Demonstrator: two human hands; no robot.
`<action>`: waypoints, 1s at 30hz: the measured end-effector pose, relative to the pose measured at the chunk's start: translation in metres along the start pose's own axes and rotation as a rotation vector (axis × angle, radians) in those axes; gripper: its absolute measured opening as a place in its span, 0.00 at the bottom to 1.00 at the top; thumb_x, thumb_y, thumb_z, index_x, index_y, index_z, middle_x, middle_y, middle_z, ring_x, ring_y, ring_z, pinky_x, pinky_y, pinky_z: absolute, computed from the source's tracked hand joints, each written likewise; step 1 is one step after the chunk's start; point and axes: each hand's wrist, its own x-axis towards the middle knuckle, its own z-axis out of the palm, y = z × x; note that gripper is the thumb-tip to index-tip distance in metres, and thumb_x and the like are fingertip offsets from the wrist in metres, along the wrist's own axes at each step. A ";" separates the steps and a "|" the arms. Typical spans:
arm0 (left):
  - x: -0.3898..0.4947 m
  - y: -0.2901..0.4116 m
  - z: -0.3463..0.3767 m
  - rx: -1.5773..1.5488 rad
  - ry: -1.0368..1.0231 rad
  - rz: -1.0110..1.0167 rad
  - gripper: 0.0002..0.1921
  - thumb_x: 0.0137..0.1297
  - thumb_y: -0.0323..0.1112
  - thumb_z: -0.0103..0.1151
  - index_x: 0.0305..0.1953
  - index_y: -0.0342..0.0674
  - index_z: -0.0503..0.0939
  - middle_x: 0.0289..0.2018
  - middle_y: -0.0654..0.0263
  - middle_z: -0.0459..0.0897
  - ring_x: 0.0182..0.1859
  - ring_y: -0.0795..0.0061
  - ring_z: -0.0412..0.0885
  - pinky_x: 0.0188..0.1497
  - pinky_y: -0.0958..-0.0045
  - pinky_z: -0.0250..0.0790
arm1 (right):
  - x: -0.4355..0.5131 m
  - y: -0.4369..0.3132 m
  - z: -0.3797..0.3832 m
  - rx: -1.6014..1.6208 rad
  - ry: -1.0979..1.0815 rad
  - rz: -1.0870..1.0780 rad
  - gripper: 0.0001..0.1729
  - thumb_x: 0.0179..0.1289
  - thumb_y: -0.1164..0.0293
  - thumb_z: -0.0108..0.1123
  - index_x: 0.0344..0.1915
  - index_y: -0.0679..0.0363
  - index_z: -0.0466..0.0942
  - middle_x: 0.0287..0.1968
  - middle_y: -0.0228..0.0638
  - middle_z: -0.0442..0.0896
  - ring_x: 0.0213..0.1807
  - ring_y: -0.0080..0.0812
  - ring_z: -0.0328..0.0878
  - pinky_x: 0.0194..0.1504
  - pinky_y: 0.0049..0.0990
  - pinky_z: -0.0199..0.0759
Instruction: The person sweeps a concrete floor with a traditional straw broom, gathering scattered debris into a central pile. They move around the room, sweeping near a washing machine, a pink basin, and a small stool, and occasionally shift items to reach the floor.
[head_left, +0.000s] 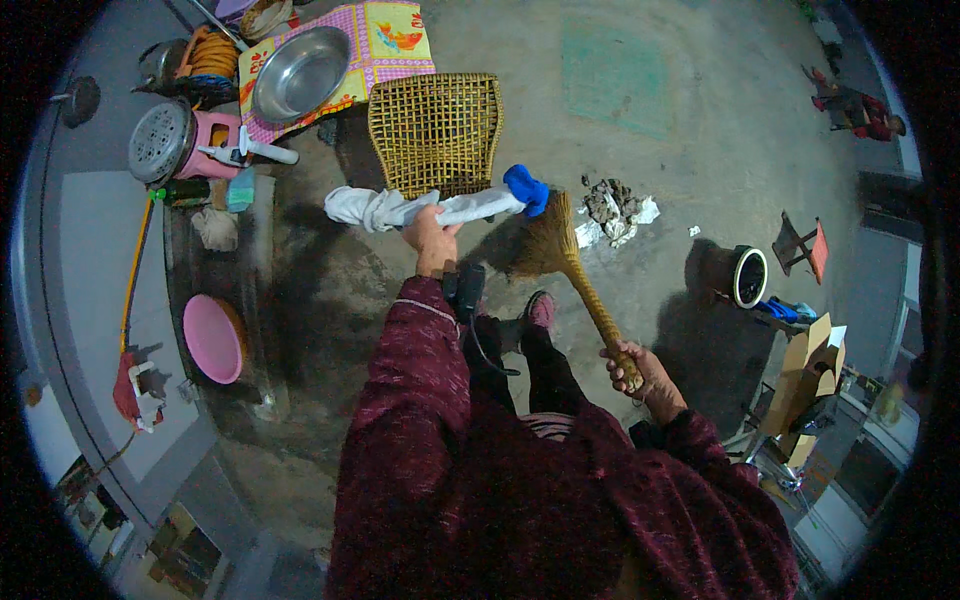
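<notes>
My left hand (431, 236) is closed around a white cloth (480, 204) that lies along the near edge of a woven bamboo chair (435, 131). A blue piece of fabric (527, 190) sits at the cloth's right end. What the cloth covers beneath my fingers is hidden. My right hand (637, 371) grips the handle end of a straw broom (600, 307), which slants up and left. Its bristles fan out over the concrete floor, left of a heap of debris (615, 210) with crumpled white paper.
A metal basin (302, 73) rests on a patterned tablecloth (397, 37). Pink plastic basin (214, 339) stands at left. A dark bucket with a white rim (750, 277), a folding stool (814, 251) and an open cardboard box (799, 367) are at right. Another person (862, 116) sits farther off.
</notes>
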 end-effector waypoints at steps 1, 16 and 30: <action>-0.004 -0.004 -0.009 0.270 0.002 0.124 0.15 0.45 0.21 0.58 0.38 0.31 0.70 0.45 0.54 0.67 0.45 0.56 0.73 0.42 0.57 0.75 | 0.001 -0.003 0.001 -0.013 0.001 -0.001 0.19 0.57 0.59 0.53 0.40 0.64 0.69 0.23 0.31 0.72 0.17 0.24 0.68 0.14 0.25 0.63; -0.106 -0.041 -0.251 0.028 0.241 -0.024 0.11 0.45 0.28 0.57 0.32 0.31 0.72 0.28 0.56 0.76 0.30 0.65 0.74 0.34 0.69 0.67 | -0.042 -0.034 0.035 -0.308 0.177 0.028 0.18 0.60 0.55 0.52 0.40 0.56 0.67 0.25 0.28 0.72 0.21 0.24 0.70 0.19 0.21 0.66; -0.254 -0.193 -0.321 0.359 0.334 -0.354 0.23 0.53 0.26 0.57 0.51 0.31 0.67 0.42 0.55 0.73 0.39 0.65 0.74 0.40 0.72 0.69 | -0.021 -0.043 0.111 -0.540 -0.088 0.035 0.11 0.53 0.66 0.53 0.35 0.57 0.66 0.21 0.28 0.70 0.15 0.19 0.64 0.14 0.19 0.57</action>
